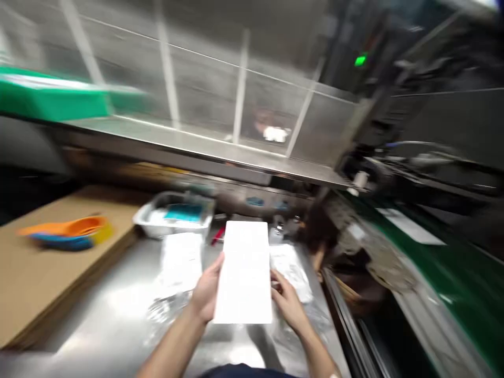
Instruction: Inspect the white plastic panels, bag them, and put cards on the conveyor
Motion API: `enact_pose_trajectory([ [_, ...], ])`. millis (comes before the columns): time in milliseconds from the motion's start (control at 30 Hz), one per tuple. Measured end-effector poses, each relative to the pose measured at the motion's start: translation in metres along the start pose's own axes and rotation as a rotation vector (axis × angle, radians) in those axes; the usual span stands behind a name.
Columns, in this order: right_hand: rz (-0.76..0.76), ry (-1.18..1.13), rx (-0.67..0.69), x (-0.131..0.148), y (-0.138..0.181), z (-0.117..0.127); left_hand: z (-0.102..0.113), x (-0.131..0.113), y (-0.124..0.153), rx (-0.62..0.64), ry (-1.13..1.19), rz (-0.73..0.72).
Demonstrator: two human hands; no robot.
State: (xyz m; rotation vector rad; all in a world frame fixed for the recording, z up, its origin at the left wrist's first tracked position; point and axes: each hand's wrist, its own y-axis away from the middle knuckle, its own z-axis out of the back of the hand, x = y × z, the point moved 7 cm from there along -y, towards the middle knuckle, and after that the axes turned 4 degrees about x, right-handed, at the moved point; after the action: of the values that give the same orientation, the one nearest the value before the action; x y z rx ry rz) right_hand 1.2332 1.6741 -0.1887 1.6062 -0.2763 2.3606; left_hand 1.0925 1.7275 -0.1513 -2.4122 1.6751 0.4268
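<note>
A plain white rectangular panel (244, 273), possibly a flat box, is held up over the metal table. My left hand (208, 289) grips its left edge, thumb on the side and the other fingers hidden behind. Along the right edge, my right hand (288, 300) has bent fingers against the panel, with their tips partly out of sight. A white sheet or packet (181, 260) lies left of the panel on clear plastic. Another white packet in clear wrap (292, 270) lies beyond my right hand. Motion blurs the view, and the panel's face is overexposed.
A white bin (147, 220) with blue-green contents stands at the back left. Orange and blue tape-like items (74, 231) lie on a brown board (35, 283). A green conveyor belt (441, 283) carries a white flat piece (411, 227) at right. A metal shelf (220, 149) crosses behind.
</note>
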Motion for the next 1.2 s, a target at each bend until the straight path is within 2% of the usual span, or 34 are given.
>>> enact_pose_trajectory([
  [67,-0.024,-0.049,0.084,-0.007,-0.013,-0.008,0.017,-0.016,0.019,-0.055,0.056,-0.080],
  [200,-0.077,-0.108,0.244,-0.006,-0.020,-0.030,0.034,-0.028,0.023,-0.107,0.110,-0.184],
  [433,-0.084,-0.071,0.241,-0.006,-0.021,-0.045,0.046,-0.027,0.022,-0.142,0.154,-0.206],
  [800,-0.089,-0.085,0.243,-0.016,-0.012,-0.045,0.054,-0.030,0.013,-0.189,0.148,-0.200],
  [900,-0.111,-0.036,0.117,-0.016,-0.012,-0.032,0.057,-0.032,0.015,-0.209,0.141,-0.220],
  [967,-0.010,0.121,-0.019,0.000,-0.007,-0.022,0.059,-0.033,0.014,-0.208,0.140,-0.231],
  [1033,0.200,0.370,-0.051,0.032,0.004,-0.027,0.059,-0.031,0.013,-0.193,0.141,-0.236],
  [1100,0.424,0.602,0.111,0.062,0.017,-0.055,0.057,-0.028,0.010,-0.170,0.145,-0.229],
  [1200,0.626,0.752,0.494,0.079,0.026,-0.101,0.052,-0.020,0.006,-0.153,0.145,-0.198],
])
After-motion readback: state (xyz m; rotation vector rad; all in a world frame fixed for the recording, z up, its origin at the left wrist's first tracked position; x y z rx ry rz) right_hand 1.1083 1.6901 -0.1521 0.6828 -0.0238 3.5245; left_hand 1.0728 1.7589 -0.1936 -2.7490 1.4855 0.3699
